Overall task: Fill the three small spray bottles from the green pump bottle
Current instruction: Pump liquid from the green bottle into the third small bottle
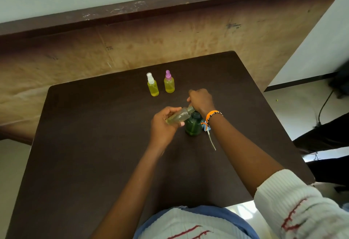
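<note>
A dark green pump bottle point(193, 127) stands on the brown table point(94, 144) near its middle. My right hand point(201, 100) is curled over the bottle's top, and the pump head is hidden under it. My left hand point(164, 125) grips a small clear spray bottle point(179, 117) without its cap. This bottle is tilted, with its open mouth up against the pump under my right hand and a little yellowish liquid inside. Further back stand two small bottles full of yellow liquid, one with a white spray cap point(152, 85) and one with a pink spray cap point(169, 83).
A loose blue spray cap with a long dip tube point(211, 138) lies on the table just right of the green bottle, under my right wrist. A wooden panel and wall rise behind the table. Floor, a black cable and dark objects are at the right.
</note>
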